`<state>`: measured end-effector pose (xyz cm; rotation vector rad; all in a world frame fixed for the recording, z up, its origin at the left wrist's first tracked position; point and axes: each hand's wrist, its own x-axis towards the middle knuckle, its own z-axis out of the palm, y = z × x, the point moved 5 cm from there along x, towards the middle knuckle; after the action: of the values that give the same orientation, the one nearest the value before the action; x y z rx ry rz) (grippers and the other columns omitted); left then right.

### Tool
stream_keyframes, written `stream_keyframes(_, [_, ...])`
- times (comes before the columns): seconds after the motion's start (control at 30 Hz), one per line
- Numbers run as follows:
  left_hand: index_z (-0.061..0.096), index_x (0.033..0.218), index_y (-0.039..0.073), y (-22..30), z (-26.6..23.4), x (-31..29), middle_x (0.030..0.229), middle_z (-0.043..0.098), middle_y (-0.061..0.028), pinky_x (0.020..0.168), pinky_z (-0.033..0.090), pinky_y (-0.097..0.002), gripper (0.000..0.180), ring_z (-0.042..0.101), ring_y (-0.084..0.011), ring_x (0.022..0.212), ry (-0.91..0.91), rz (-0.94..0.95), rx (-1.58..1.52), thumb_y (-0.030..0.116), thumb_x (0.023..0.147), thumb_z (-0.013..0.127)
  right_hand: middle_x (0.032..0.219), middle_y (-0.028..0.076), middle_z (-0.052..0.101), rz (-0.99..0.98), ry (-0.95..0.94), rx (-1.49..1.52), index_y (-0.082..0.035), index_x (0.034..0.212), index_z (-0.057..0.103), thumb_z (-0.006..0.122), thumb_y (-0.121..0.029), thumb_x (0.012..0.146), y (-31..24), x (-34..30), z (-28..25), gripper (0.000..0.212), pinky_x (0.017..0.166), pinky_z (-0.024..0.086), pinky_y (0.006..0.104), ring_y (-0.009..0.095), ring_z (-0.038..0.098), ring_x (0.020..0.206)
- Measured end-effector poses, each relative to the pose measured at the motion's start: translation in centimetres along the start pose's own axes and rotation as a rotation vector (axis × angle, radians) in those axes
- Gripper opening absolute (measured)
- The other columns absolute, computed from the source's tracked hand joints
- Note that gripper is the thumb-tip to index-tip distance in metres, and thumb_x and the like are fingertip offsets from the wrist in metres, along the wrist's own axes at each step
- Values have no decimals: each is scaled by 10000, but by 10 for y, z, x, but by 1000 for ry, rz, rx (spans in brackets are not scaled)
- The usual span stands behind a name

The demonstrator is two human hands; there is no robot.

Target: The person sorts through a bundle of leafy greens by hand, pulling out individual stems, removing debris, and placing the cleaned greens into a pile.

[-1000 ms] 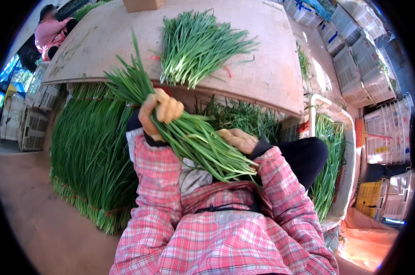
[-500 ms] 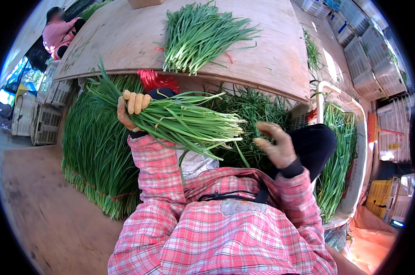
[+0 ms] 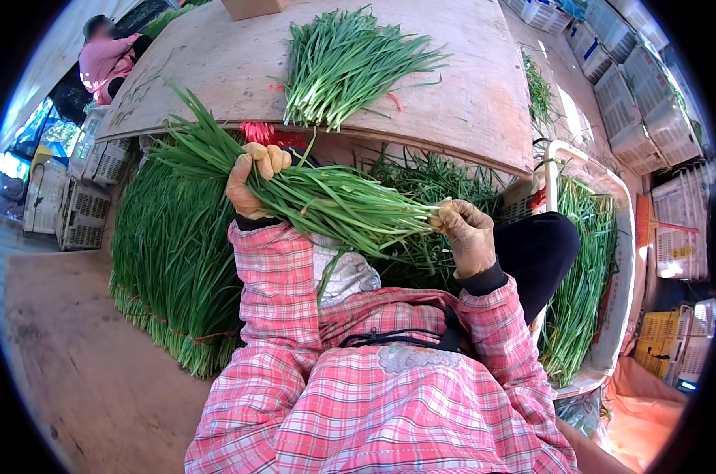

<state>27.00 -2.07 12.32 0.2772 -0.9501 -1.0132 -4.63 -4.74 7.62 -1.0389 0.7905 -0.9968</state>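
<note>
Head: one bunch (image 3: pixel 346 201) in two hands (image 3: pixel 249 183) (image 3: pixel 467 238)

Visible from here: one cardboard box (image 3: pixel 253 7) on the wooden tabletop (image 3: pixel 216 75); white crates (image 3: pixel 628 110), stacked; one orange sheet (image 3: pixel 646 407), positioned near one yellow crate (image 3: pixel 656 341).

No lettering, number or sign can be read with certainty. Faint reddish marks show on the inner side of the long, white, round-cornered plastic tub (image 3: pixel 625 253) at the right, too small and blurred to make out as words or as plain stains. A small yellow patch (image 3: pixel 678 253), perhaps a label, stands on the white, slatted plastic crate (image 3: pixel 674 213) beyond it, and whether it bears any print cannot be told.
</note>
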Motion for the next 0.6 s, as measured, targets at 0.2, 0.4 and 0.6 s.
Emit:
stream_keyframes(0.2, [431, 768, 78, -5, -7, -1, 579, 377, 34, 564, 260, -265, 226, 287, -91, 536, 38, -40, -82, 240, 924, 415, 738, 17, 610, -38, 305, -184, 10, 865, 626, 551, -98, 890, 3, 13, -35, 133, 544, 369, 186, 64, 496, 601])
stream_keyframes(0.4, [434, 790, 64, -4, -4, -2, 592, 379, 30, 563, 257, -262, 216, 287, -92, 541, 51, -32, -58, 233, 924, 425, 946, 101, 631, -759, -50, -952, -77, 959, 636, 712, -66, 684, -56, -13, 36, 286, 757, 472, 356, 264, 592, 870])
stream_keyframes(0.6, [530, 881, 28, -10, 3, 4, 591, 413, 18, 569, 256, -267, 224, 293, -101, 555, 8, -57, -141, 234, 914, 448, 913, 111, 630, -675, -138, -827, -33, 927, 612, 679, -71, 714, -5, 26, 69, 226, 739, 475, 345, 266, 599, 796])
